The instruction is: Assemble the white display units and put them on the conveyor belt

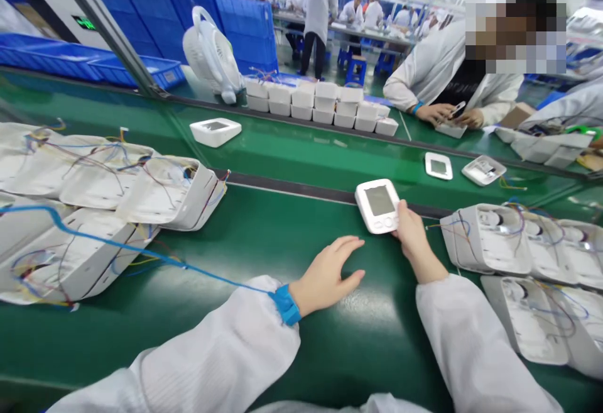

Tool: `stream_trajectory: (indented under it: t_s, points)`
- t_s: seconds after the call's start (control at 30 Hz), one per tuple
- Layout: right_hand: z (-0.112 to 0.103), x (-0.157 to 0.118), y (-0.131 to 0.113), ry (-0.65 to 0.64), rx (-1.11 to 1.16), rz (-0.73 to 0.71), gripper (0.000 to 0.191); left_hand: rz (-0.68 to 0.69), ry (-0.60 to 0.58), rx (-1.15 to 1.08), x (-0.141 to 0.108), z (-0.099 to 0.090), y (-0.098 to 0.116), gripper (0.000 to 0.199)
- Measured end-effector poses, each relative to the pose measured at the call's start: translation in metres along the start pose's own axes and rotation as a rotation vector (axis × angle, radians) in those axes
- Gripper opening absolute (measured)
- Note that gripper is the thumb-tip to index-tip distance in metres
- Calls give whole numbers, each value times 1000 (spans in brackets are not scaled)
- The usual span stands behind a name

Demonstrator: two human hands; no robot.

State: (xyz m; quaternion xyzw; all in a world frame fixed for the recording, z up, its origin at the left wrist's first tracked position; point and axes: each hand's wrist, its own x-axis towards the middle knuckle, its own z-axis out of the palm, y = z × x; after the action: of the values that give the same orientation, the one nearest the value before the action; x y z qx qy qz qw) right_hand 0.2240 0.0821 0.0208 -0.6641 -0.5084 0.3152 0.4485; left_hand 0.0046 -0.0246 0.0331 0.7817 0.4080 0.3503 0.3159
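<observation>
A white device with a grey screen and small round buttons is gripped at its lower right edge by my right hand. It is tilted, screen towards me, over the near side of the dark strip along the bench. My left hand hovers over the green bench top, its fingers apart and nothing in it. A blue wrist strap circles my left wrist, and its cord runs off to the left.
Stacked white housings with loose wires stand at left and right. Beyond the strip, a white unit, a screened device and an open shell lie on green. A white fan and a co-worker are across the line.
</observation>
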Motion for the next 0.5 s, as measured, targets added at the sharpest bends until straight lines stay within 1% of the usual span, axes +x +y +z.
stream_trajectory:
  t_s: [0.1, 0.13, 0.2, 0.27, 0.33, 0.4, 0.43, 0.5]
  points:
    - [48, 25, -19, -25, 6, -105, 64, -7, -14, 6, -1, 0, -1, 48]
    - [65, 30, -26, -27, 5, -155, 60, -6, -16, 8, -1, 0, -1, 47]
    - [95, 32, -36, -44, -10, -267, 47, 8, -23, 7, -1, 0, -1, 43]
    - [116, 23, -41, -104, -44, -393, 36, 21, -21, 4, -1, 0, -1, 33]
    - [125, 9, -43, -208, -87, -520, 26, 23, -15, -3, 0, 0, 0, 21]
    - [126, -2, -42, -305, -129, -622, 17, 19, -18, -2, 0, 1, 0, 15]
    - [124, -5, -42, -334, -148, -657, 15, 20, -30, 3, 0, 1, 0, 14]
    - [119, -8, -41, -351, -181, -699, 14, 26, -54, 17, 0, 1, 0, 16]
